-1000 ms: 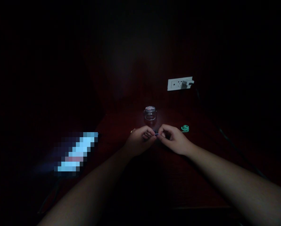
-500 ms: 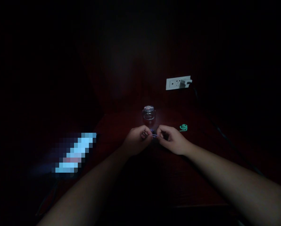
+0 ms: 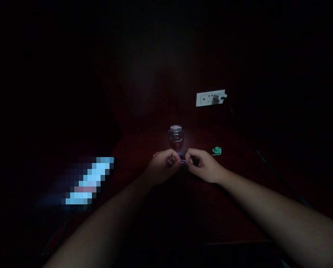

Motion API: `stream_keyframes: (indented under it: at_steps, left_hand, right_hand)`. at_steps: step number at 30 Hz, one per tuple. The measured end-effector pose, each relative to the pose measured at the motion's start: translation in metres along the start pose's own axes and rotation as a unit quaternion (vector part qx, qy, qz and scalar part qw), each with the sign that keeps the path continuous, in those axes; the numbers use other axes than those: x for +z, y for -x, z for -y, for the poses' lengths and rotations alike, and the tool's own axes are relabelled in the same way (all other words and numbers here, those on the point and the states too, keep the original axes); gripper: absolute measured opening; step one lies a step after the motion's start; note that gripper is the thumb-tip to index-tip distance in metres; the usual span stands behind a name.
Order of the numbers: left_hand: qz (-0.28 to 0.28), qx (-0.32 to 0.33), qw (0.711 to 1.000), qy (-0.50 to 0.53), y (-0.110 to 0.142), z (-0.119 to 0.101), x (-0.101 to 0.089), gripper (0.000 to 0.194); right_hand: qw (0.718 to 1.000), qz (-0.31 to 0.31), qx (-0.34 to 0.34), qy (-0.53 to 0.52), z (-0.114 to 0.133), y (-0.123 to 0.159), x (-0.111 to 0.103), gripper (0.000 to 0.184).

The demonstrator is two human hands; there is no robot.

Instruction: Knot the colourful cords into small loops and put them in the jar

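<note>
Between my two hands stretches a thin purple strand [image 3: 183,161], one end pinched on each side; it looks like cord or a soft strip, but the dim light hides its exact kind. My left hand [image 3: 164,164] is closed, thumb against forefinger, on its left end. With the same kind of pinch, my right hand [image 3: 201,164] grips the right end. More purple material shows just behind the strand, partly hidden by my fingers. A clear lidded jar [image 3: 176,134] stands upright behind my hands. Right of my right hand lies a coiled green strand [image 3: 217,150].
Dark red wood forms the table [image 3: 225,219] and the wall behind it. A white socket plate [image 3: 210,98] with a plug in it is on that wall. A bright blurred-out screen [image 3: 89,182] sits at the left. A dark cable [image 3: 278,176] runs along the right side.
My hands have drawn slightly apart, and more of the purple strand shows between them. The whole view has shifted a little, so the jar and socket appear further left.
</note>
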State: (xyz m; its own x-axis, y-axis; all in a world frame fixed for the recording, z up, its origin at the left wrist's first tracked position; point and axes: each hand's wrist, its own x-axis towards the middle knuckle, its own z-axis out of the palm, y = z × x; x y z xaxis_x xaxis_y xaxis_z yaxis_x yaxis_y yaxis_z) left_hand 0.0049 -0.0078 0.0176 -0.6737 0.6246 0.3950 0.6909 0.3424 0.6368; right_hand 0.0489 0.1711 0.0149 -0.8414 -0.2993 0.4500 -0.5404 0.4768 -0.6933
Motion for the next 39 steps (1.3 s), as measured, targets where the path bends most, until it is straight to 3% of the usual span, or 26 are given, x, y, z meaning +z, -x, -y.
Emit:
stream_keyframes:
  at_steps: [39]
  left_hand:
    - [-0.002, -0.009, 0.999, 0.042, 0.0007, -0.0009, 0.0002, 0.01]
  right_hand:
    - [1.0, -0.008, 0.022, -0.013, -0.0016, -0.0005, -0.0007, 0.005]
